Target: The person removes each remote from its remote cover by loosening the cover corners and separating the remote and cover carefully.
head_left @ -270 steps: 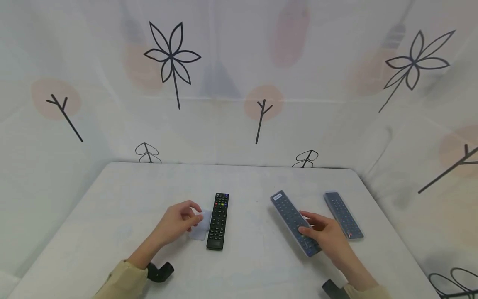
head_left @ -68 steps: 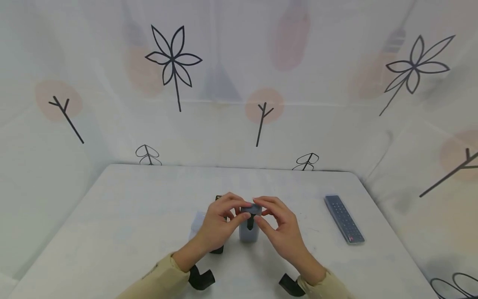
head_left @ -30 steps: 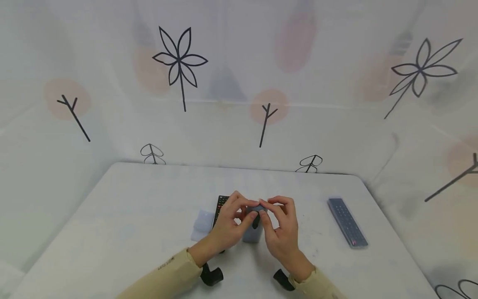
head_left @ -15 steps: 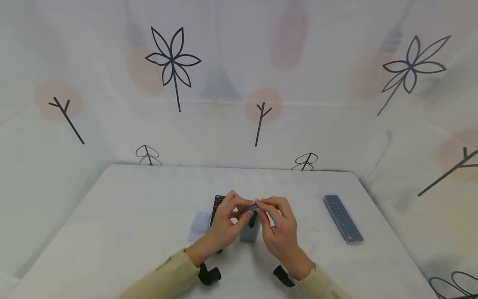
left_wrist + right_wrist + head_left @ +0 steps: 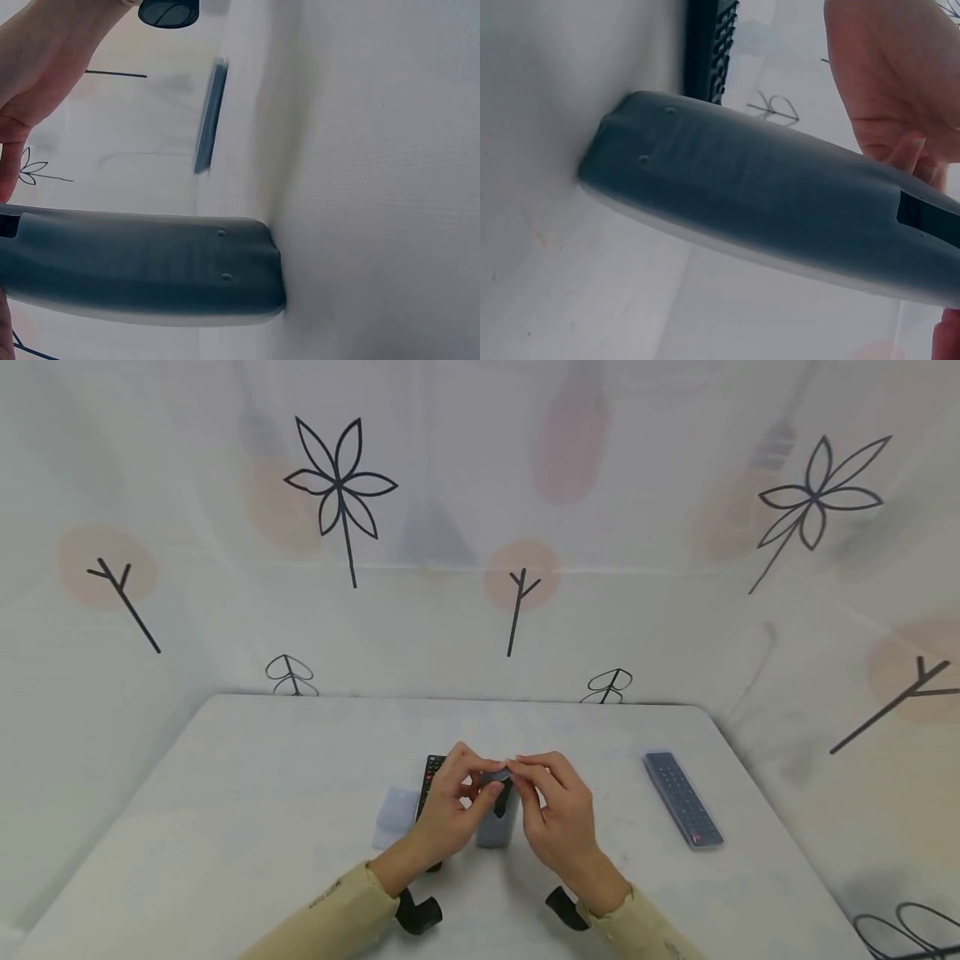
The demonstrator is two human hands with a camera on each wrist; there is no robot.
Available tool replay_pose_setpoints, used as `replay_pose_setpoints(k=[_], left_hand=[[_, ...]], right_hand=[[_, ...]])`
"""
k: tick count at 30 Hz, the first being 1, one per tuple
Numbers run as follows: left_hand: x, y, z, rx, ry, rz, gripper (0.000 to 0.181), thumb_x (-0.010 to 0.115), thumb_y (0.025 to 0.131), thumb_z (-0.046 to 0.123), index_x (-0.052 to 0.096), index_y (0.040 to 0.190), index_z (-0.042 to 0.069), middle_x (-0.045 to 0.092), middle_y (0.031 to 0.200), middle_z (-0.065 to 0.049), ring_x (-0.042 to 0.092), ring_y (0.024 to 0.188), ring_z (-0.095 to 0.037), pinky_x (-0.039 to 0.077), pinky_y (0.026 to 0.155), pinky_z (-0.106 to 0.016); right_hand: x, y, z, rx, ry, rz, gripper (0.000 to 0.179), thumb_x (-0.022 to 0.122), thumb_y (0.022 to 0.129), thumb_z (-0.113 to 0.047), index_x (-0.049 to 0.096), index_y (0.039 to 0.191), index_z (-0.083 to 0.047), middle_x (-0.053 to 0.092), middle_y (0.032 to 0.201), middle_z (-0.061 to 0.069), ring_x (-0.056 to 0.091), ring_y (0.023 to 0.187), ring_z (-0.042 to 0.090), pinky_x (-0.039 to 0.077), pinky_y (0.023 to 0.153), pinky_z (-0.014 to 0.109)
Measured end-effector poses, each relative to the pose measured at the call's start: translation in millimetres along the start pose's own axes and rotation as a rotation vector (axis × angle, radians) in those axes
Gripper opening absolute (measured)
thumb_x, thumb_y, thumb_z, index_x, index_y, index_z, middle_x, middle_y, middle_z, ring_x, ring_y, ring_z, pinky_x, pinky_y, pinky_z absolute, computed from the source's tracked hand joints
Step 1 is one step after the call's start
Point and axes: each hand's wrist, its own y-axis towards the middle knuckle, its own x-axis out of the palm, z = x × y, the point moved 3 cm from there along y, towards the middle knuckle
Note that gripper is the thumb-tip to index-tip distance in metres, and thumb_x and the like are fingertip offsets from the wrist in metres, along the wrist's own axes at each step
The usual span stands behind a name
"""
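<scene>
A remote control [image 5: 493, 833] in a translucent blue-grey cover stands on end at mid-table, its back towards me. My left hand [image 5: 450, 802] pinches the cover's top edge between thumb and fingers. On the other side of that edge, my right hand [image 5: 558, 814] pinches too, its fingertips close to the left ones. A dark slot shows near the top of the cover. Both wrist views show the covered remote [image 5: 142, 262] with its lower end on the table; there, the cover [image 5: 742, 180] lies smooth over the back. The fingers hide most of the top end.
Partly behind the left hand lies a black remote [image 5: 431, 777], beside a small pale translucent piece [image 5: 396, 818] on its left. Another covered remote [image 5: 682, 800] lies to the right on the white table [image 5: 262, 777]. A patterned cloth backdrop [image 5: 450, 635] surrounds the table.
Nine seconds ago the right hand held the covered remote at the right; now it stands upright mid-table with both hands at its top. Lately the right fingers have bunched closer to the left ones.
</scene>
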Motion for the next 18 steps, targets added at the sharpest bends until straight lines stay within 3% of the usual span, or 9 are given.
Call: replay_pose_setpoints(k=[4,9,15,18], left_hand=[[0.5,3.7,5.2,0.016,0.011,0.004,0.039,0.068,0.081,-0.017,0.060,0.113,0.003,0.050,0.092,-0.010,0.047,0.069,-0.020,0.042,0.042,-0.021],[-2.2,12.1,26.3,0.022,-0.009,0.004,0.035,0.067,0.081,-0.019,0.059,0.110,0.000,0.049,0.089,-0.012,0.045,0.067,-0.024,0.041,0.041,-0.024],[-4.3,13.3,32.1,0.017,-0.015,-0.008,0.031,0.066,0.085,-0.015,0.059,0.110,0.001,0.049,0.091,-0.011,0.045,0.067,-0.025,0.041,0.042,-0.024],[-5.1,12.4,29.3,0.008,-0.014,-0.023,0.034,0.066,0.083,-0.017,0.059,0.110,0.002,0.049,0.091,-0.011,0.044,0.066,-0.025,0.041,0.043,-0.022]], right_hand=[[0.0,-0.4,1.7,0.011,-0.011,0.008,0.026,0.057,0.103,-0.018,0.074,0.096,0.000,0.065,0.094,0.010,0.064,0.079,0.021,0.049,0.062,0.021],[0.2,-2.2,4.0,0.052,0.045,0.020,0.026,0.057,0.103,-0.019,0.074,0.094,-0.002,0.065,0.094,0.010,0.064,0.084,0.022,0.050,0.069,0.019],[-0.9,-2.8,5.2,0.179,0.146,-0.004,0.006,0.068,0.093,-0.002,0.073,0.093,-0.004,0.064,0.093,0.008,0.066,0.086,0.021,0.051,0.074,0.016],[-2.1,-2.3,4.9,0.270,0.156,-0.034,0.016,0.072,0.085,0.008,0.073,0.092,-0.006,0.064,0.092,0.006,0.065,0.087,0.020,0.050,0.075,0.016]])
